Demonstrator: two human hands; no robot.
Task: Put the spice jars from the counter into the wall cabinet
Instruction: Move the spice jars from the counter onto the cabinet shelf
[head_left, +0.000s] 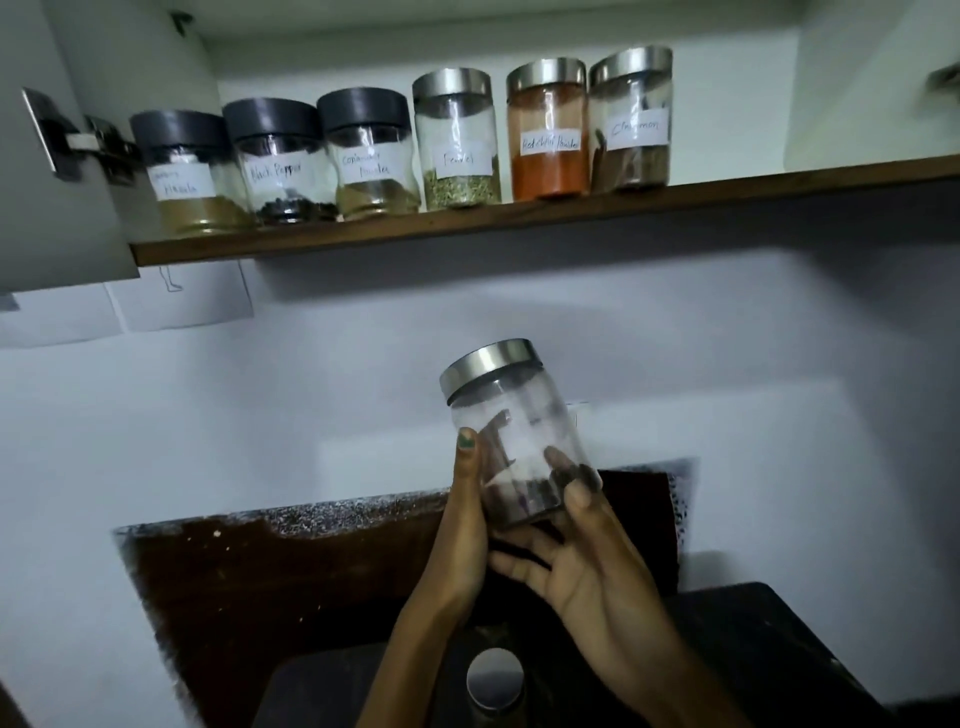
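So the jar in play is a clear glass one with a steel lid, tilted a bit to the left, held up in the air well below the cabinet shelf and off toward its middle. There's some dark stuff sitting in the bottom; can't read any label on it. Both hands are on it: the left hand has its grip wrapped up the jar's left side, thumb pressed flat on the glass, and the right hand cups it from under and to the right, fingers curled onto the lower wall. So that's two grips closed around one jar.

Up on the shelf there are six jars in a row, touching or just beside each other. Counting from the shelf's left end: three with dark lids (one label too blurry to read, Black Pepper, a coriander one) then three with steel lids (Fennel, the red chilli powder, Cinnamon).

Far below the shelf, one more steel-lidded jar stands on the dark counter, between the two forearms. An open cabinet door with its hinge hangs off the shelf's left end.
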